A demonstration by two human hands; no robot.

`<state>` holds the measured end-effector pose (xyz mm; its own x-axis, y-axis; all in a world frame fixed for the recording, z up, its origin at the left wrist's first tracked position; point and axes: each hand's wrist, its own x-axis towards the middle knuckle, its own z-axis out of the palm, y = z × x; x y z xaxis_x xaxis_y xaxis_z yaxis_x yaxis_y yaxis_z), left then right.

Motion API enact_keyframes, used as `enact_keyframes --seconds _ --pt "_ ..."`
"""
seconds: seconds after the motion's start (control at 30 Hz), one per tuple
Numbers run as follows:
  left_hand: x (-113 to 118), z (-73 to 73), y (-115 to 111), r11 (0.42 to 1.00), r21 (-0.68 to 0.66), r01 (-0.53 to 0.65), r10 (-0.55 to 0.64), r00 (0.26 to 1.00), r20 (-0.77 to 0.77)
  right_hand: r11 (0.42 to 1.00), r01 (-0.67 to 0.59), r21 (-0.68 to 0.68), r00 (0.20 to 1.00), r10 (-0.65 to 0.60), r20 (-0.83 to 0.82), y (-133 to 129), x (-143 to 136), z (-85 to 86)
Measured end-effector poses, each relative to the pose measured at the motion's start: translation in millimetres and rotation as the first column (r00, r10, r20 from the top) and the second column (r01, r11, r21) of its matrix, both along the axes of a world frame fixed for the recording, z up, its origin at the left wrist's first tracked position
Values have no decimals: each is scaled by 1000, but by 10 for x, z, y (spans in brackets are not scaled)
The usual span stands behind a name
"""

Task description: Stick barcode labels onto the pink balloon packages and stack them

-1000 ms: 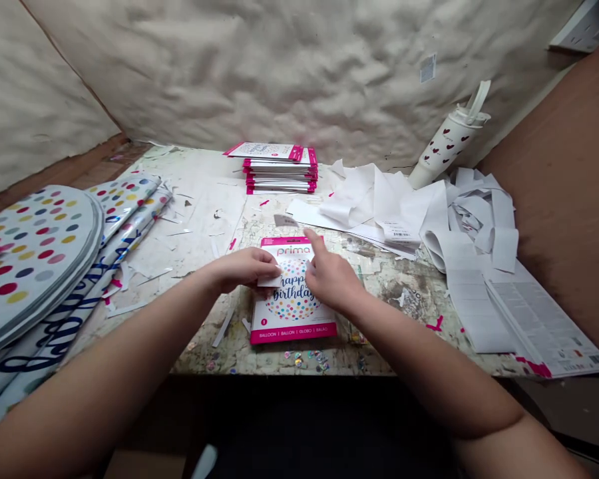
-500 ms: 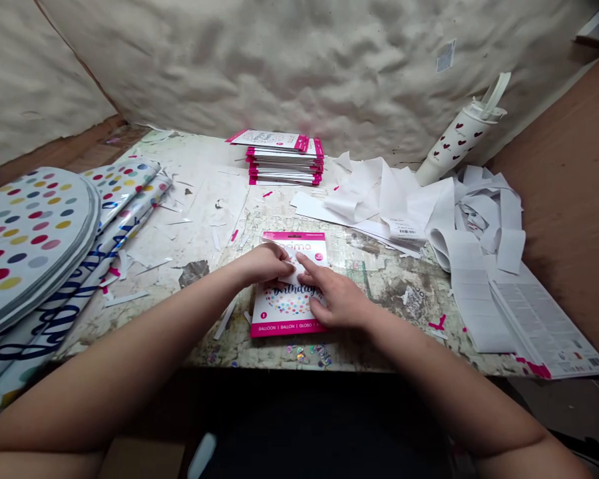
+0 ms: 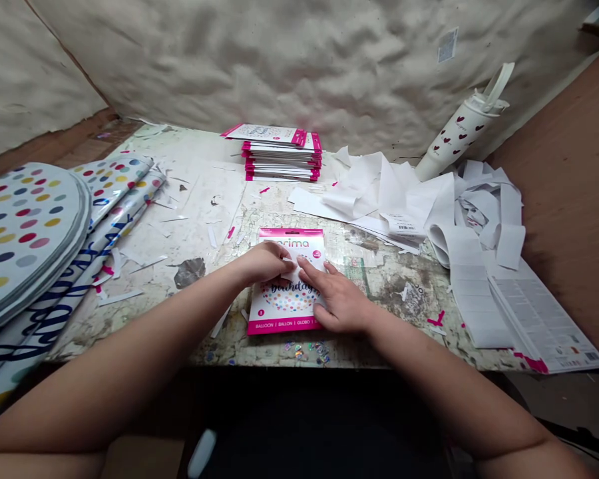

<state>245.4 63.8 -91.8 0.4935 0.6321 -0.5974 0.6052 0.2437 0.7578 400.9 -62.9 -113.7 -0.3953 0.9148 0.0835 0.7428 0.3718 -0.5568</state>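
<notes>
A pink-and-white balloon packet (image 3: 284, 303) lies flat near the table's front edge, its printed "birthday" side up. Above its upper middle, my left hand (image 3: 268, 263) is closed, thumb and fingers pressed together. What they pinch, if anything, is hidden. My right hand (image 3: 337, 296) rests on the packet's right side with its fingers stretched out over the print. The fingertips of both hands nearly meet over the packet's middle.
A stack of similar packets (image 3: 282, 163) stands at the back. Dotted round balloon sheets (image 3: 30, 226) lie left. On the right are crumpled white label strips (image 3: 472, 286), a leaflet stack (image 3: 549, 319) and a leaning white tumbler with hearts (image 3: 454, 136). Paper scraps litter the table (image 3: 214, 219).
My right hand's fingers have spread a little, with another fingertip now showing at the packet's right edge. My left hand stays nearly in place. The view has shifted slightly.
</notes>
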Motion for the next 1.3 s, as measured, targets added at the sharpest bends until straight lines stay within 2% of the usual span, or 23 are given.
enact_keyframes --seconds 0.13,0.2,0.3,0.37,0.43,0.5,0.53,0.57,0.63,0.67,0.7,0.73,0.83,0.9,0.93,1.0,1.07,1.1,1.17,1.3 --pt "1 95 -36 999 -27 35 -35 999 -10 999 1 -50 999 -3 -39 9 64 53" --pt "2 114 -45 998 -24 55 -55 998 -12 996 37 -82 994 -46 -104 2 117 111" --pt "21 87 -26 997 9 75 -74 997 -23 991 132 10 979 -129 -155 -35 143 172" --pt "23 68 -12 995 45 93 -91 995 -40 992 90 94 993 -82 -85 -63 109 159" --pt "-14 66 -42 990 83 114 -109 992 -57 996 17 89 1000 -18 5 -81 55 106" --pt "-103 60 -160 962 227 150 -139 988 -65 998 24 51 999 -26 41 -88 14 44" --pt "-162 45 -257 911 373 175 -159 984 -74 998 40 39 998 -42 42 -90 3 19" --pt "-224 16 -375 816 540 205 -182 979 -97 998 50 34 998 -51 36 -91 0 2" --pt "-327 -77 -639 526 808 266 -189 963 -194 998 55 36 998 -55 10 -91 11 -5" --pt "-359 -134 -764 418 855 306 -170 951 -258 998 55 30 998 -55 -9 -89 24 6" --pt "-373 -189 -873 358 867 347 -143 938 -317 998 60 11 997 -60 -40 -83 41 25" --pt "-372 -236 -959 331 860 388 -118 921 -370 997 75 -23 993 -76 -87 -71 59 51" --pt "-320 -303 -1069 319 828 461 -76 884 -462 972 217 -88 920 -234 -316 8 108 142" --pt "-290 -296 -1063 321 821 472 -68 876 -477 917 380 -122 776 -388 -498 97 113 185" --pt "-283 -287 -1053 323 820 473 -63 875 -480 881 436 -183 681 -456 -572 145 104 194" --pt "-286 -272 -1042 328 824 462 -49 879 -474 810 418 -411 493 -583 -646 236 70 184" --pt "-297 -267 -1047 332 838 433 -29 893 -450 728 284 -624 372 -684 -628 303 28 144" --pt "-301 -269 -1054 331 848 415 -24 902 -432 690 233 -685 343 -717 -606 325 7 119" --pt "-305 -275 -1068 326 865 381 -26 919 -394 646 209 -734 327 -754 -570 349 -31 69" --pt "-301 -293 -1067 314 870 379 -45 922 -385 600 286 -747 356 -790 -499 357 -85 20"
